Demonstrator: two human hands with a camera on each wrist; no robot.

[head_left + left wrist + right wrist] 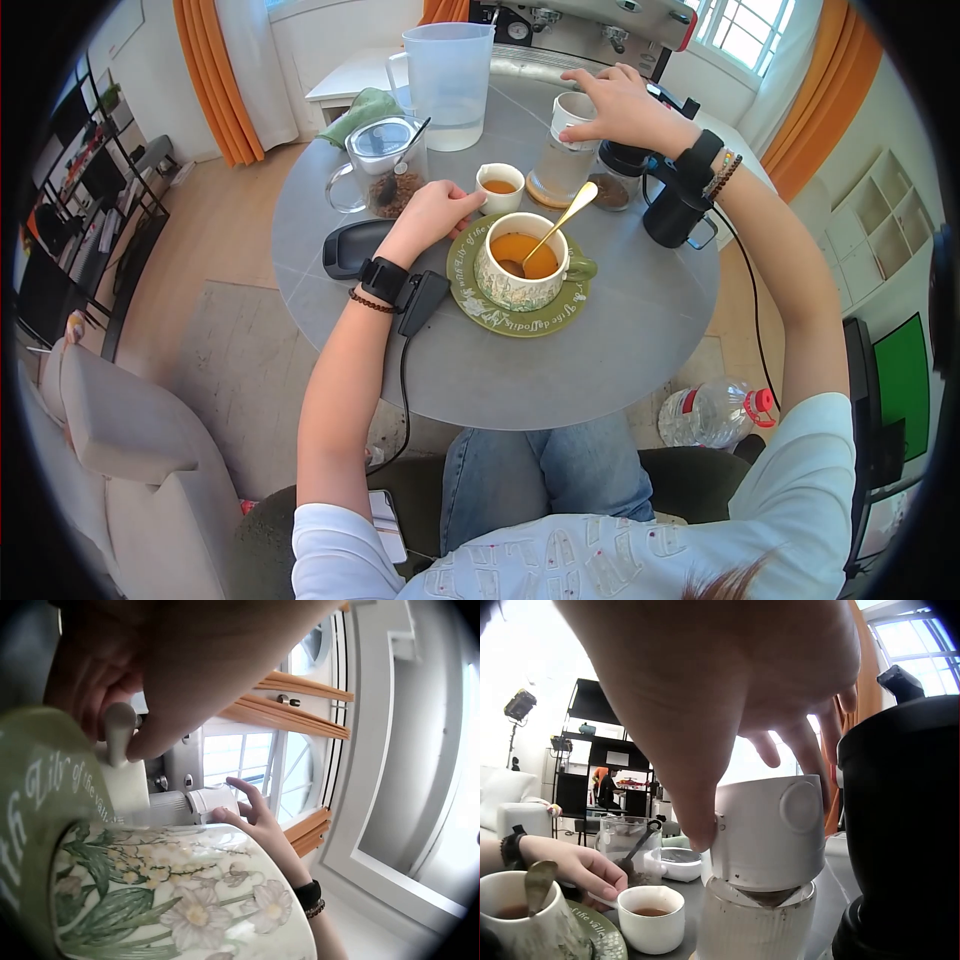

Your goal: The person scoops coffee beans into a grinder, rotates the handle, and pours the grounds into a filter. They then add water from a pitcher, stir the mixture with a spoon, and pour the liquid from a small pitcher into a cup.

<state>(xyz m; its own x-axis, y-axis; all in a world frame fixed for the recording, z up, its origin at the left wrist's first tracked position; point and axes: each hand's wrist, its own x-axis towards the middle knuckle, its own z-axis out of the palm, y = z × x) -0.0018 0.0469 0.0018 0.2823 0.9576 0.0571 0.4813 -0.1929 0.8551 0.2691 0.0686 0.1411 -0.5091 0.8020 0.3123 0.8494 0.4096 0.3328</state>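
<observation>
My left hand [433, 215] pinches the short handle [120, 724] of a small white cup [651, 930] that holds amber-brown liquid. Over at the far right, my right hand [640, 108] reaches around a white coffee dripper [765, 832], the thumb against its side and the other fingers spread above and behind its rim. The dripper sits on top of a ribbed glass [562, 170], a cone showing beneath it. Nearest me is a flowered cup [520, 292] of similar liquid on a green saucer [463, 275], with a gold spoon [572, 205] leaning in it.
A big plastic pitcher [450, 85] stands at the back, beside a glass jar [395, 185] with brown contents. A black mug [672, 215] and a black-lidded jar [615, 190] flank the ribbed glass. Left lies a black device [350, 250]; behind is an espresso machine [590, 40].
</observation>
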